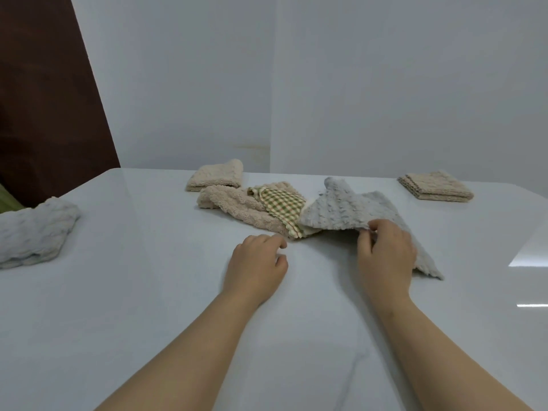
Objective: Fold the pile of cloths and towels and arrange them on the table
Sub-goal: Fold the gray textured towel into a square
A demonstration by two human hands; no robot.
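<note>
In the middle of the white table (148, 307), pinching the near edge of the grey cloth (347, 206) with the right hand (385, 256), closing thumb and curled fingers on the hem and holding it raised a little off the surface. Leaving the rest of that cloth spread out, with one corner standing up at the far side and another trailing to the right of the wrist.

To the left of that, holding the left hand (256, 262) low over the bare top, with fingers loosely curled and gripping nothing. Pointing the fingertips at the near tip of the beige towel (237, 207), just beside it, without showing clearly whether touching.

Just beyond both hands, lying unfolded in one heap with the grey cloth: the beige towel at the left, and between the two a green-checked cloth (283, 207), draping over the towel and tucking under the grey edge.

Around the heap, sitting already folded: a folded beige cloth (216, 178) just beyond it on the far side, a folded tan stack (436, 186) well apart at the far right, and a folded grey towel (32, 232) well apart at the left edge.
</note>
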